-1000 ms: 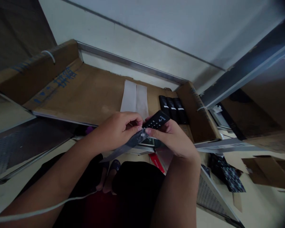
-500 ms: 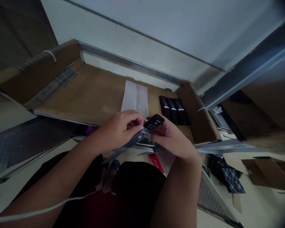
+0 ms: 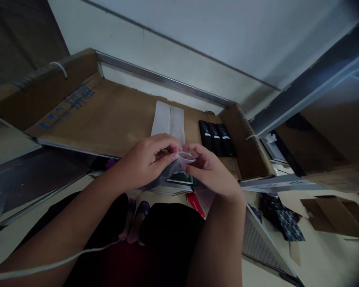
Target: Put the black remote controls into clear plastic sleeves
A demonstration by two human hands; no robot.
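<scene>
My left hand (image 3: 149,161) is closed, thumb and fingertips pinching the edge of a clear plastic bag (image 3: 185,158) by its mouth. The round rim of the bag gapes toward my right hand (image 3: 208,169), whose curled fingers and thumb hold the rim from the other side. Inside the bag, a dark remote control (image 3: 165,173) shows faintly through the plastic, partly hidden behind my left hand. Beyond my right hand, several black wrapped pieces (image 3: 215,138) lie side by side, each with a small white label.
A cardboard-lined shelf (image 3: 107,115) with raised cardboard sides spans the front. Two white strips (image 3: 169,119) lie on it. A white cable (image 3: 86,252) crosses my left forearm. Cardboard (image 3: 336,215) and a dark patterned bag (image 3: 287,221) are on the floor at right.
The remote control has slid down into the plastic bag, away from my right fingers. My right hand now holds the open rim. The view has shifted slightly.
</scene>
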